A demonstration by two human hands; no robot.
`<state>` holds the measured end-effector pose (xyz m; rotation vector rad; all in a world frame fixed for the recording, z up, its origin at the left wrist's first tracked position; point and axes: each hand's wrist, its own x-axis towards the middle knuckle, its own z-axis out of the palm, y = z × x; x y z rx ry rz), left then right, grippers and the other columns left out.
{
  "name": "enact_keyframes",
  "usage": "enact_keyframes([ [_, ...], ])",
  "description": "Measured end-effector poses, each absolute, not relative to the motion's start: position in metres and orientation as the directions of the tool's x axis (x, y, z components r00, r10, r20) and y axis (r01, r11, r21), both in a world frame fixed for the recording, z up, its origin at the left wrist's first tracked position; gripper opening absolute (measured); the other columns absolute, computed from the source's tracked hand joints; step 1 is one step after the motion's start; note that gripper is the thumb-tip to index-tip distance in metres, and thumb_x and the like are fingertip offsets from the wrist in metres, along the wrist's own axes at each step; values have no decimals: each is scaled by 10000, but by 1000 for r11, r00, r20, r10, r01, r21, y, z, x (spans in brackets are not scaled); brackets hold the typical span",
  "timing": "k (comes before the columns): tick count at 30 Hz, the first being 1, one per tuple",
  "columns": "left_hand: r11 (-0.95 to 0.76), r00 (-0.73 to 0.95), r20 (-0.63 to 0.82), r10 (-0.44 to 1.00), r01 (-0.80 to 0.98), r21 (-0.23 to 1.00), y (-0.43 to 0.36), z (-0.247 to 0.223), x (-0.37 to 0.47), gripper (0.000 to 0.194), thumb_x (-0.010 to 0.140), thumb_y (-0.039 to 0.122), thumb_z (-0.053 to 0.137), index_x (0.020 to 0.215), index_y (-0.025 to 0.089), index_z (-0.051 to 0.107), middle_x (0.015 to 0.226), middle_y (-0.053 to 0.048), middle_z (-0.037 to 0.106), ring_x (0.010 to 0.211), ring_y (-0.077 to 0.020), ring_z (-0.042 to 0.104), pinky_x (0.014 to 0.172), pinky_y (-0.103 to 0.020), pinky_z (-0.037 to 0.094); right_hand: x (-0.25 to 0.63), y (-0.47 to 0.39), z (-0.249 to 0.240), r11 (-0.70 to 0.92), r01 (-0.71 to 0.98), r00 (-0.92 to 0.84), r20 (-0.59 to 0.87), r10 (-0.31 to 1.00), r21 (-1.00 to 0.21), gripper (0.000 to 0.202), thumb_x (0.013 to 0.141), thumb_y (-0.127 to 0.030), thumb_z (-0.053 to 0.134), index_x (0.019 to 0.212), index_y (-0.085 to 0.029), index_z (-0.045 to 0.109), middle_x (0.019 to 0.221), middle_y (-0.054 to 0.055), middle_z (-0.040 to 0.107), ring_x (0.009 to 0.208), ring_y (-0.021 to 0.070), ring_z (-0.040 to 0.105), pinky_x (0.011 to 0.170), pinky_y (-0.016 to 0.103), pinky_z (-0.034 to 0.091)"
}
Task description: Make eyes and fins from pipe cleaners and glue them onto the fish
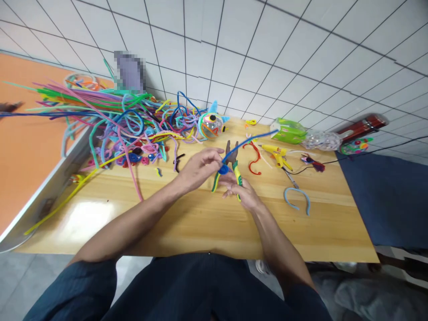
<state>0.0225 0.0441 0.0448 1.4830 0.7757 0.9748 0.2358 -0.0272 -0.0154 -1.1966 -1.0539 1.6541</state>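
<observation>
My left hand (pixel 204 167) pinches a blue pipe cleaner (pixel 251 139) near its coiled end. That end is wound into a small flat spiral, and the straight length sticks out up and to the right. My right hand (pixel 245 192) is closed around one handle of a pair of pliers (pixel 237 174) with green and yellow grips. The plier jaws point away from me and stand slightly apart, behind the blue strand. Part of the right hand's fingers is hidden behind the coil and the handles.
A tangled heap of coloured pipe cleaners (pixel 133 116) covers the left. A clear ball with eyes (pixel 211 125) stands behind my hands. To the right are a red bent pipe cleaner (pixel 256 161), a yellow glue gun (pixel 277 154), scissors (pixel 291 178), a light-blue curve (pixel 297 191) and a green package (pixel 289 130).
</observation>
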Motion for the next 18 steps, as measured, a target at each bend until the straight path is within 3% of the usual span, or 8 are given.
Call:
enact_keyframes([
  [4, -210, 302, 165, 939, 123, 970, 60, 58, 3, 189, 881, 343, 646, 750, 207, 640, 815, -26, 727, 811, -186, 663, 836, -338, 550, 244, -31, -21, -325, -128, -245, -287, 926, -937, 466, 784, -341, 832, 1238, -283, 747, 1342, 84, 741, 1231, 305, 730, 825, 417, 708],
  [11, -221, 310, 127, 942, 291, 931, 59, 61, 1, 116, 866, 276, 628, 797, 194, 671, 823, -42, 767, 793, -180, 680, 744, -291, 546, 236, -39, -30, -265, -96, -238, -237, 942, -959, 615, 852, -450, 844, 1423, -317, 657, 1452, 87, 708, 1271, 329, 730, 985, 562, 693],
  [13, -221, 336, 109, 936, 315, 923, 56, 64, 0, 122, 878, 270, 622, 818, 188, 690, 839, -46, 776, 796, -177, 683, 732, -281, 536, 237, -41, -27, -213, 7, -205, -210, 956, -977, 603, 879, -445, 823, 1443, -317, 650, 1441, 86, 715, 1320, 341, 707, 1067, 594, 652],
  [18, -268, 424, 80, 902, 406, 874, 52, 75, -4, 187, 944, 246, 596, 844, 172, 735, 811, -32, 768, 755, -160, 665, 699, -266, 484, 241, -42, -18, 21, 352, -193, -51, 980, -936, 324, 980, -375, 694, 1299, -320, 719, 1342, 48, 739, 1425, 330, 640, 1230, 626, 522],
])
